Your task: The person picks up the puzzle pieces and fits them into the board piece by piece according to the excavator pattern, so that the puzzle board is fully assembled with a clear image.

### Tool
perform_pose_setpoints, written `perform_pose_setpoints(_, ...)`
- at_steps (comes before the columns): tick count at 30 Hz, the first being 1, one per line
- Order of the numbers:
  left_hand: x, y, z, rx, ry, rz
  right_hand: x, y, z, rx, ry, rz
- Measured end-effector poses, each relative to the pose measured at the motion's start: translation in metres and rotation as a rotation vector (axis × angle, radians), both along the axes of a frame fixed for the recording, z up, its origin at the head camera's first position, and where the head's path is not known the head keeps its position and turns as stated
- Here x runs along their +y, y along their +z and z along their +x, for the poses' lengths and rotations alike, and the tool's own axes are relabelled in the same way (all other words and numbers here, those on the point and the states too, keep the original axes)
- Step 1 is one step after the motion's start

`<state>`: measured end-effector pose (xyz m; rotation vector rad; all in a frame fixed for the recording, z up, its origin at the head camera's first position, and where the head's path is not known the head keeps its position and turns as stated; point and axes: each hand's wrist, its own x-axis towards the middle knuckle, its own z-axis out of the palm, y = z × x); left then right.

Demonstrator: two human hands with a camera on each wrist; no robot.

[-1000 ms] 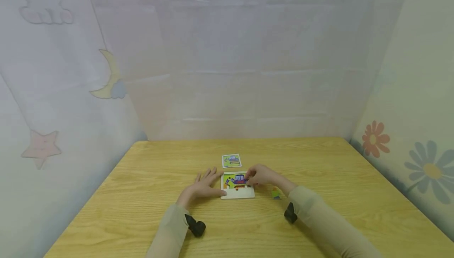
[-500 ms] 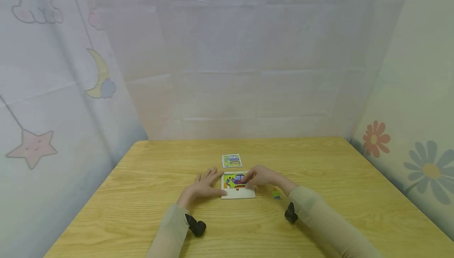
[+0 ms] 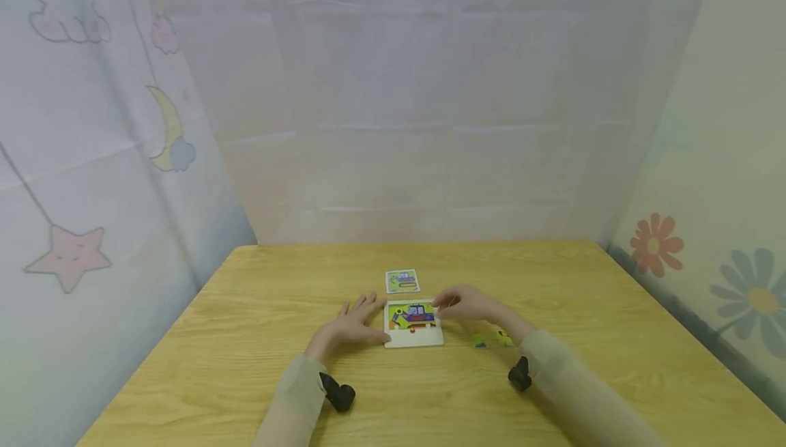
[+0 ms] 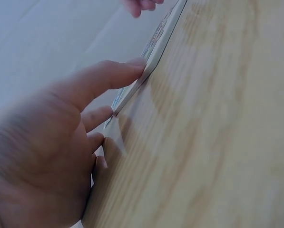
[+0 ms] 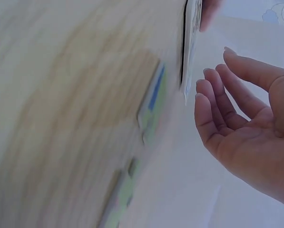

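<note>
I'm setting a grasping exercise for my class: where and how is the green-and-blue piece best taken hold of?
Probably pinch the green-and-blue piece by its near and far edges, coming from above with the right hand. It lies flat, showing only a thin rim, and another piece sits close on its right.

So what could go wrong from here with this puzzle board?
The green-and-blue piece and the yellow-green piece lie loose near the right sleeve in the head view, so they might get brushed out of place.

The left grip touches the puzzle board at its left side, so a push from the right grip, near the opposite edge, could turn or slide it.
</note>
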<state>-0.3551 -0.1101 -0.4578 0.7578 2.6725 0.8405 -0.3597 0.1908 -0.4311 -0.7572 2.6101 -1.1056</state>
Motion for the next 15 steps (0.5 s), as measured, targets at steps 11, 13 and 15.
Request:
perform_pose_setpoints(11, 0.002, -0.001, 0.000, 0.017, -0.002, -0.029, 0.035, 0.007, 0.014, 0.107, 0.002, -0.006)
perform_pose_setpoints(13, 0.001, 0.000, 0.000, 0.016, -0.001, -0.030, 0.039, 0.009, 0.018, 0.113, 0.015, -0.002)
perform_pose_setpoints(15, 0.001, -0.001, 0.000, 0.017, -0.001, -0.030, 0.042, 0.010, 0.022, 0.109, 0.021, 0.001)
